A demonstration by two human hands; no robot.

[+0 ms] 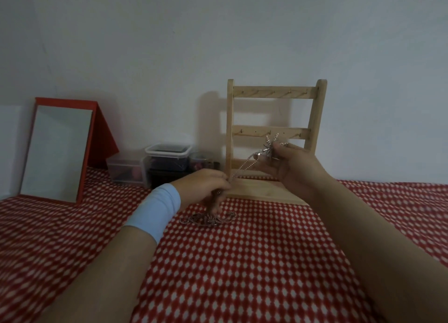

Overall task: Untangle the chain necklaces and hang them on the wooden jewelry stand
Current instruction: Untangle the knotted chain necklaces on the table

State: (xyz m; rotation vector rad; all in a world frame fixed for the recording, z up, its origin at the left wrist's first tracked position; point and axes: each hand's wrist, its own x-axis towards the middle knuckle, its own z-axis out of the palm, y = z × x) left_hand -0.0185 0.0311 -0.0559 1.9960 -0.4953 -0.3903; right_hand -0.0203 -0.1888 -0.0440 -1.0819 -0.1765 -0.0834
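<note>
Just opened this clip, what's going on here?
A person is working one chain necklace free in front of the wooden jewelry stand. The right hand holds its spiky pendant end up by the stand's middle rail; the left hand pinches the chain lower down, stretching it between them. More tangled chains lie on the red patterned cloth below the left hand. The top rail's hooks are bare.

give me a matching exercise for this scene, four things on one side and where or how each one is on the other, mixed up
1 mirror
2 jewelry stand
3 chain pile
4 pendant necklace

A stretched between the left hand and right hand
B lying on the dotted cloth
C leaning at far left, red frame
D wooden, standing upright

Pairs: 1-C, 2-D, 3-B, 4-A
</note>
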